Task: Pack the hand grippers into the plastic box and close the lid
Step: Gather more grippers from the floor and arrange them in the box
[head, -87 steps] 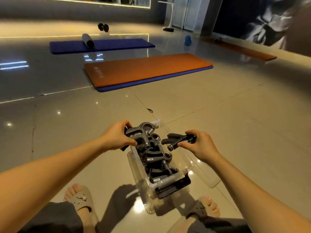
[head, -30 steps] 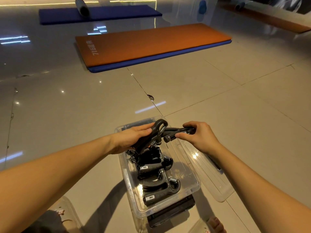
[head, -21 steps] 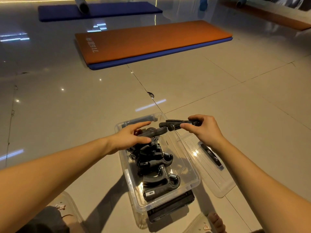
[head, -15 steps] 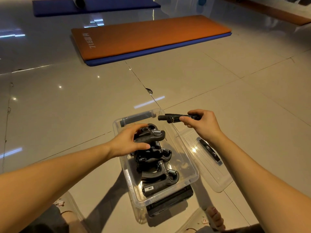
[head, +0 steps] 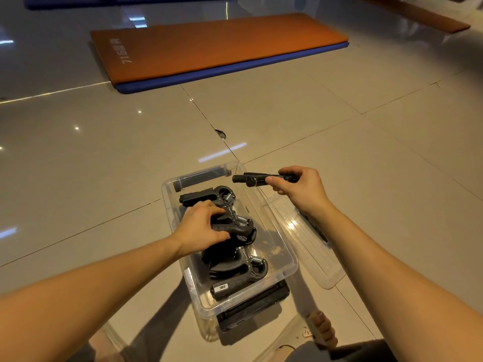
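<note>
Left hand (head: 202,227) fingers curl over a hand gripper (head: 230,223) mid-row inside the plastic box (head: 285,259), palm down, forearm reaching in from the box's left side. Right hand (head: 300,190) pinches another gripper (head: 257,178) by its handles, held level just past the box's far right corner, wrist bent, not yet inside. Lid (head: 313,246) lies on the floor (head: 104,165) along the box's right edge.

Risk, IMO: row already packed tight w/ handles sticking up; last one dropped on top sits proud, so lid won't seat.

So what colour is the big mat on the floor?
Orange mat with a blue underside, in the head view.
</note>
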`<control>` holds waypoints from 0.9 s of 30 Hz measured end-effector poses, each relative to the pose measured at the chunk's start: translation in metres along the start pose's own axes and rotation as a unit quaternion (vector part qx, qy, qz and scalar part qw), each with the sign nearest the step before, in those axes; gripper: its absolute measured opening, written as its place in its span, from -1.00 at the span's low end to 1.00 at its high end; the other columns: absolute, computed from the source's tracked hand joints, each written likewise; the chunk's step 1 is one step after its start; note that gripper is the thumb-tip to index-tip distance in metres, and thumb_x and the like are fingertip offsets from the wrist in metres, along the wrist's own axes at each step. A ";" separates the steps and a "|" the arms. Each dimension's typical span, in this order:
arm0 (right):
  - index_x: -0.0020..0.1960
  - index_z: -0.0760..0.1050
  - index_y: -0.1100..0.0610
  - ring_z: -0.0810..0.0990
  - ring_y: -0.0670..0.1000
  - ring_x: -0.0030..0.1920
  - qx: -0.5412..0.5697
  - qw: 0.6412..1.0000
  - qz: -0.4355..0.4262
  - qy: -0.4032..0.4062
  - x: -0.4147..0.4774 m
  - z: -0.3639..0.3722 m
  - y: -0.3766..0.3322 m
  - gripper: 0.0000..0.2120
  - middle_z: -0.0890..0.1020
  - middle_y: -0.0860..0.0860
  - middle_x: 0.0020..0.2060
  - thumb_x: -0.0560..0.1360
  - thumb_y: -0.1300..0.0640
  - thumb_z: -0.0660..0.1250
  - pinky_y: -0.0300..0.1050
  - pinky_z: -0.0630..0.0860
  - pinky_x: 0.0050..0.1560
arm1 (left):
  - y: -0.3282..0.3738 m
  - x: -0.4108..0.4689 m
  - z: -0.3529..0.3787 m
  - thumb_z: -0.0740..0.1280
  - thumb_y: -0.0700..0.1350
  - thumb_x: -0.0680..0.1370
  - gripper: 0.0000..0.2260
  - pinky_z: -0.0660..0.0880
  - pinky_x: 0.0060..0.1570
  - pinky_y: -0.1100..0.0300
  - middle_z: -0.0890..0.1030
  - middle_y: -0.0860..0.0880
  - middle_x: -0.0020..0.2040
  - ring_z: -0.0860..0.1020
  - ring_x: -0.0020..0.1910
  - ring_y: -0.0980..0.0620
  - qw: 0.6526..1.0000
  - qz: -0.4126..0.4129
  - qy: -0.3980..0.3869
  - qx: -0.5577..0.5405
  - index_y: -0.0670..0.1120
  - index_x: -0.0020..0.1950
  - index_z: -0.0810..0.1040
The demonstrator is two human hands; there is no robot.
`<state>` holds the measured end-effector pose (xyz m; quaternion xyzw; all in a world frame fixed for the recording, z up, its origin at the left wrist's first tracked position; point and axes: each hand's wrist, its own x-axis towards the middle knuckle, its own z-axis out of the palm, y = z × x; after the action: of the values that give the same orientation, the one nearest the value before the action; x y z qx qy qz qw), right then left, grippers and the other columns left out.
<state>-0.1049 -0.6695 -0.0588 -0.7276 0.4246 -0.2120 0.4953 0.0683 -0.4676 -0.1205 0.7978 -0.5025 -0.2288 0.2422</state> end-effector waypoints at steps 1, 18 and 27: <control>0.19 0.62 0.11 0.71 0.05 0.01 0.001 1.000 0.000 0.000 0.001 0.001 0.000 -0.17 0.69 0.04 -0.04 0.11 -0.39 0.56 0.09 0.66 0.09 | 0.000 0.002 0.001 0.53 0.14 0.41 -0.39 0.40 0.29 0.00 0.49 0.07 0.17 0.41 0.21 0.06 1.000 0.001 -0.006 -0.001 -0.01 0.41 0.51; 0.22 0.57 0.23 0.73 0.09 -0.08 0.057 0.997 0.035 -0.034 -0.003 0.017 0.007 -0.48 0.69 0.16 -0.03 0.37 0.02 0.62 0.10 0.67 0.05 | -0.004 0.021 0.043 0.62 0.12 0.31 -0.38 0.21 0.32 0.04 0.51 0.12 0.18 0.34 0.30 0.02 0.996 -0.077 -0.028 0.022 0.09 0.32 0.52; 0.21 0.57 0.23 0.73 0.10 -0.08 0.066 0.996 0.039 -0.037 -0.003 0.017 0.007 -0.49 0.70 0.17 -0.04 0.38 0.02 0.62 0.04 0.68 0.04 | -0.005 0.022 0.044 0.61 0.13 0.31 -0.35 0.23 0.38 0.00 0.54 0.06 0.21 0.40 0.32 -0.02 0.994 -0.103 -0.010 0.026 0.04 0.35 0.53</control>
<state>-0.0971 -0.6584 -0.0716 -0.6838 0.4190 -0.1928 0.5654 0.0534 -0.4923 -0.1607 0.8490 -0.4259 -0.2474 0.1913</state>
